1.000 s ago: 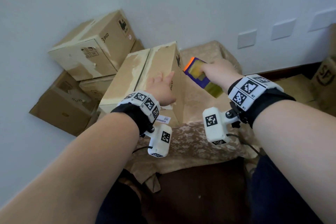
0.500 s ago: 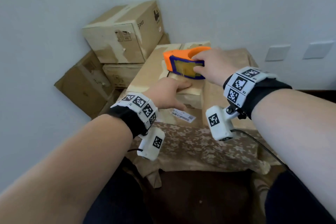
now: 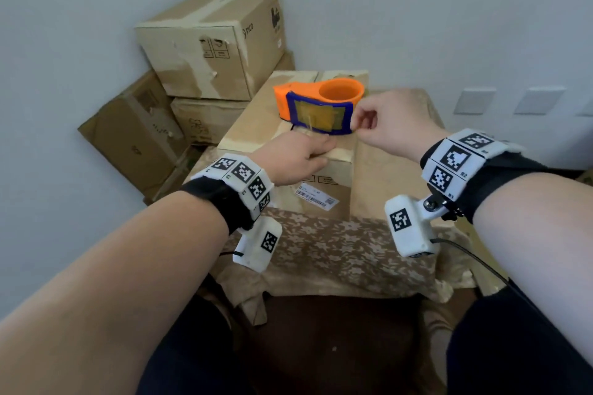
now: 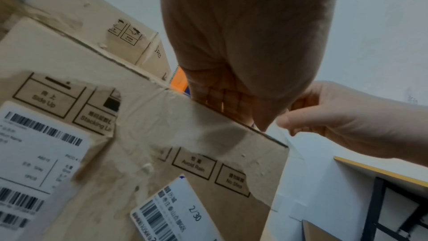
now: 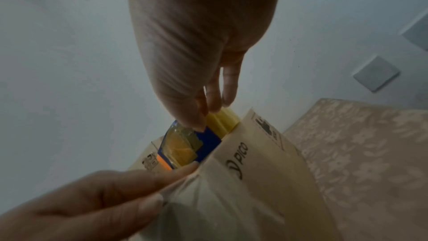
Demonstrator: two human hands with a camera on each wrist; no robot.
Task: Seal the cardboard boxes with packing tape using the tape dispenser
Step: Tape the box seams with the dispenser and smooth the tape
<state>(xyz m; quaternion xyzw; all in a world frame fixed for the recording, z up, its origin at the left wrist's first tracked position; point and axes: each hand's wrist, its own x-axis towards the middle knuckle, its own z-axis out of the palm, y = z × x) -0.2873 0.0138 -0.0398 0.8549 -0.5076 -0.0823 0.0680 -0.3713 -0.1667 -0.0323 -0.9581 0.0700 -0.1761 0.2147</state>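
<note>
A cardboard box (image 3: 256, 125) with old tape on its seams stands on the cloth-covered table. On its top lies the orange and blue tape dispenser (image 3: 317, 106), on its side; the right wrist view shows its yellowish roll (image 5: 223, 120). My left hand (image 3: 308, 152) rests over the box's near top edge, fingers straight on the lid, thumb down the front face. My right hand (image 3: 359, 125) is at the dispenser's near right corner, fingers curled, thumb and fingertips (image 5: 199, 125) pinching the blue frame. A thin strand of tape (image 3: 309, 123) runs from the dispenser toward my left fingers.
Several other cardboard boxes (image 3: 208, 42) are stacked against the wall at the back left, one leaning (image 3: 134, 128). The floral tablecloth (image 3: 337, 250) hangs over the table's near edge. Blank wall plates (image 3: 475, 101) sit on the wall at right. A barcode label (image 3: 316, 197) is on the box front.
My right hand carried the dispenser from beside the box onto its top and laid it down. My left hand slid to the near top edge.
</note>
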